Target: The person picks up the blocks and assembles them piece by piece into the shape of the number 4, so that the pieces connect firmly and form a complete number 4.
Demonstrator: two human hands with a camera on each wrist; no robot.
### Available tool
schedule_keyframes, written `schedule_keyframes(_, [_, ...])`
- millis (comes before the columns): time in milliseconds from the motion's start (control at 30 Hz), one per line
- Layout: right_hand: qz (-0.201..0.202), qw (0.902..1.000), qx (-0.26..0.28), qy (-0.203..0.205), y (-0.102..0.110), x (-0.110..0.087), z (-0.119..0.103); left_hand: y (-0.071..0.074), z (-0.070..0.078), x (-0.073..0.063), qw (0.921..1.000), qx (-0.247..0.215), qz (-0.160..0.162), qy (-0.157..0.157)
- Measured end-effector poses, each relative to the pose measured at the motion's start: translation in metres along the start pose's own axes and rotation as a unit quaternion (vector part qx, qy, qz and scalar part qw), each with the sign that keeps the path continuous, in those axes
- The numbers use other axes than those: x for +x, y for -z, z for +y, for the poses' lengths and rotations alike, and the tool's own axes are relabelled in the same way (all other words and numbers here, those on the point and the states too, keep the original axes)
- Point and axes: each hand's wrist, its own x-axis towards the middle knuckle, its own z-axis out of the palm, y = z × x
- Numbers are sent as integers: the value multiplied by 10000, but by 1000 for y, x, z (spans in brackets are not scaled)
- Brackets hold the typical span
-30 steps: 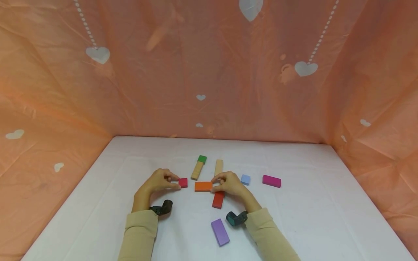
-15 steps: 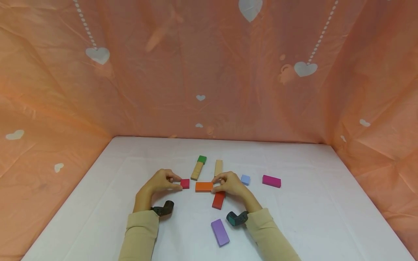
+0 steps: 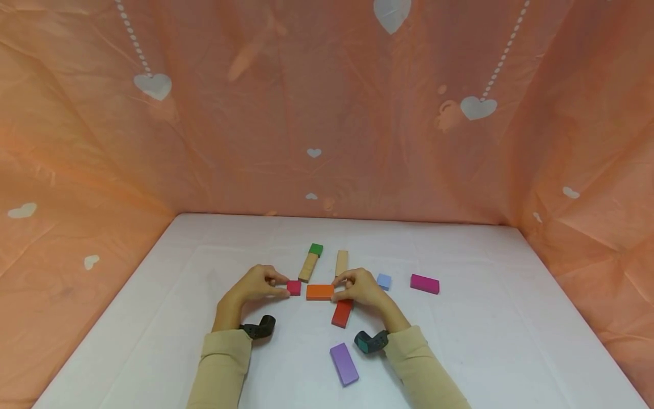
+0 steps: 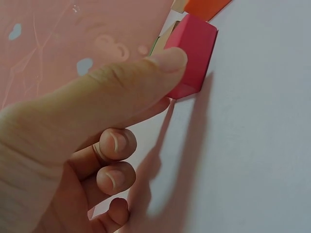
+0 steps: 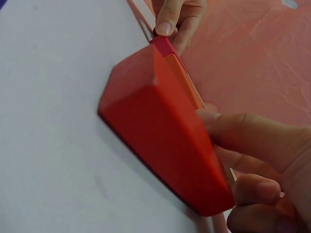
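Note:
My left hand [image 3: 259, 282] pinches a small pinkish-red block [image 3: 293, 288] between thumb and a finger; the left wrist view shows the thumb on the block's side [image 4: 194, 53]. To its right, across a small gap, lies an orange rectangular block [image 3: 319, 292]. My right hand [image 3: 360, 287] pinches that orange block by its right end. Just below the right hand a red rectangular block [image 3: 342, 313] lies at a slant, large in the right wrist view and partly hiding the orange block there.
Behind the hands lie a natural wood block [image 3: 308, 267] with a green block [image 3: 316, 249] at its end, and another wood block [image 3: 342, 262]. Right of them are a light blue block [image 3: 384, 282] and a magenta block [image 3: 425, 284]. A purple block [image 3: 344, 364] lies in front.
My left hand has moved slightly right with the pinkish-red block, narrowing the gap to the orange block. The right hand and orange block have barely shifted.

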Motion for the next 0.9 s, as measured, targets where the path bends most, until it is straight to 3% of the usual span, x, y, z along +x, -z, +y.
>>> schedule_keyframes(467, [91,9998,154,-52,1,-1,0,-3,-1,2,9991,52,-9,-411])
schedule_keyframes(900, [222,9995,180,-122,-1,-1,-3,-5,0,4,9990,117,-27,-436])
